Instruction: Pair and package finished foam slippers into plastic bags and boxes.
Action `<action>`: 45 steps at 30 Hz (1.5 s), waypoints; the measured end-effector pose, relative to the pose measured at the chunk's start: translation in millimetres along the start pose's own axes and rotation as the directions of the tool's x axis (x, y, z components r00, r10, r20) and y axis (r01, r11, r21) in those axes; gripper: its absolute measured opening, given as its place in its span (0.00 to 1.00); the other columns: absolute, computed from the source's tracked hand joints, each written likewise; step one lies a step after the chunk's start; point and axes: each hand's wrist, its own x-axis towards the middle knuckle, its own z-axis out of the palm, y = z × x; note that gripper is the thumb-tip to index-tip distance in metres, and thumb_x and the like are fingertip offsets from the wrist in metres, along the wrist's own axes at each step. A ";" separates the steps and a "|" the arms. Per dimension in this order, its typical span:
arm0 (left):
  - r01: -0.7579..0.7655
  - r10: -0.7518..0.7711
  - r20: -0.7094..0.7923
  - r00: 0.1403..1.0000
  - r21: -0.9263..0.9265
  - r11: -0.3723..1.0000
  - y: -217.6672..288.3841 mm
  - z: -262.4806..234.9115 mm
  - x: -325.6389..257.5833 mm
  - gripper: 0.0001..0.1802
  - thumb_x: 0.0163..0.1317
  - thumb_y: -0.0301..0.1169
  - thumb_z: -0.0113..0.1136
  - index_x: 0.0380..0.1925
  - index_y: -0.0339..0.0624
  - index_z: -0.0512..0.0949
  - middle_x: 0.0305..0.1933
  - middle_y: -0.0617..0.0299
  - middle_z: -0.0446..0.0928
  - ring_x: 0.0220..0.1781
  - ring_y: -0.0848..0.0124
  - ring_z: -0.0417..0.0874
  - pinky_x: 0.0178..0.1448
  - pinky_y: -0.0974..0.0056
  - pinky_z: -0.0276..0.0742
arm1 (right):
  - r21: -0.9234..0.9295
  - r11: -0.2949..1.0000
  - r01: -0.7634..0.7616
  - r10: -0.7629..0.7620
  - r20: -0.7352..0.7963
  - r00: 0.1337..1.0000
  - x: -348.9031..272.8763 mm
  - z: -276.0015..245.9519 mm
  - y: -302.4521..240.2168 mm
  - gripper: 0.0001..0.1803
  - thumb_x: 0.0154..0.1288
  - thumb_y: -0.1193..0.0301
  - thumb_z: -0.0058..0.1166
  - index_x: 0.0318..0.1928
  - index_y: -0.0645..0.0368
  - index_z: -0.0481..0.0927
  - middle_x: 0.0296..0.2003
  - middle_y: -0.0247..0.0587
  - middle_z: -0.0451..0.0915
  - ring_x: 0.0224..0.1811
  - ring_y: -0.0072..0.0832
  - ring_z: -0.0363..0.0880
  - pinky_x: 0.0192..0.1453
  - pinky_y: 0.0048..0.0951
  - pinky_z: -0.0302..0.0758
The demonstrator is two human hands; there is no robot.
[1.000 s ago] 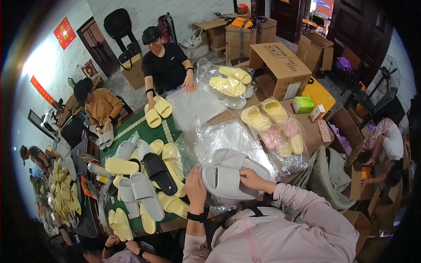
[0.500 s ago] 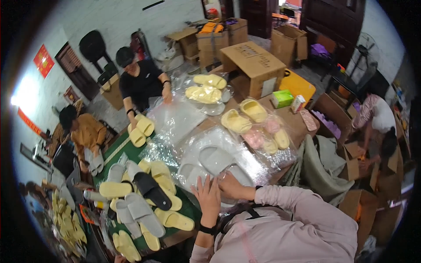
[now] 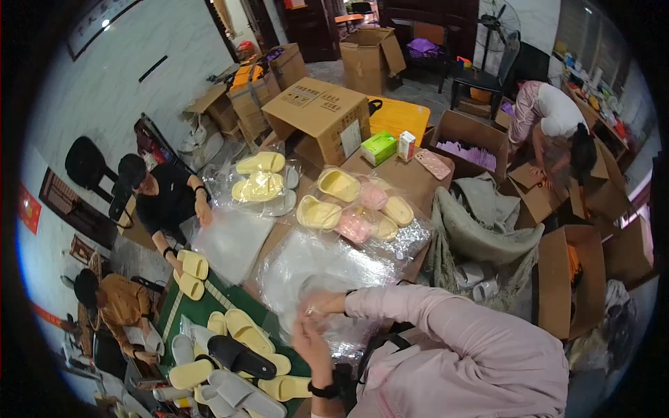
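Note:
My left hand (image 3: 310, 343) and my right hand (image 3: 322, 304) come together over clear plastic bags (image 3: 279, 261) near the front of the table. Both are smeared by motion, so I cannot make out whether their fingers grip anything. A pale grey slipper (image 3: 324, 283) shows faintly under the plastic just beyond my right hand. To the left of my hands lies a pile of slippers, among them a black slipper (image 3: 240, 355), a grey slipper (image 3: 244, 392) and a yellow slipper (image 3: 249, 331).
Beyond the bags lie yellow slippers (image 3: 319, 211) with pink stuffing (image 3: 354, 226). A carton (image 3: 317, 104), a green box (image 3: 378, 148) and grey sacking (image 3: 481, 230) stand farther off. A co-worker in black (image 3: 167, 198) handles yellow slippers (image 3: 191, 274). Another person (image 3: 557, 125) bends over cartons.
The view has swung right, so the table things sit farther left. My left hand was spread flat over grey slippers; now it is close under my right hand, with both blurred.

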 end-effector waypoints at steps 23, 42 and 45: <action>-0.596 0.642 -0.125 0.757 0.270 0.756 129.4 122.2 183.4 0.13 0.68 0.28 0.39 0.39 0.32 0.73 0.42 0.53 0.77 0.42 0.65 0.76 0.50 0.65 0.68 | 0.309 0.268 -0.912 0.707 -0.706 -0.031 -266.8 -136.3 129.9 0.44 0.45 0.51 0.62 0.58 0.64 0.62 0.53 0.54 0.68 0.55 0.50 0.66 0.58 0.44 0.63; -0.172 0.113 0.387 0.915 0.122 0.977 -86.2 199.7 184.5 0.13 0.66 0.34 0.44 0.44 0.39 0.73 0.42 0.52 0.77 0.51 0.60 0.75 0.58 0.53 0.63 | 0.777 0.630 0.008 0.764 -0.621 0.173 -214.3 -154.8 175.9 0.17 0.62 0.75 0.40 0.49 0.58 0.77 0.36 0.39 0.75 0.28 0.27 0.74 0.34 0.28 0.73; -0.331 0.096 0.504 0.858 0.401 0.854 -97.1 199.9 188.6 0.14 0.65 0.36 0.43 0.47 0.47 0.73 0.49 0.54 0.75 0.57 0.57 0.70 0.61 0.40 0.55 | 0.875 0.484 0.009 0.843 -0.469 0.264 -203.8 -159.0 172.9 0.18 0.66 0.67 0.38 0.49 0.60 0.76 0.36 0.37 0.74 0.30 0.25 0.74 0.36 0.25 0.73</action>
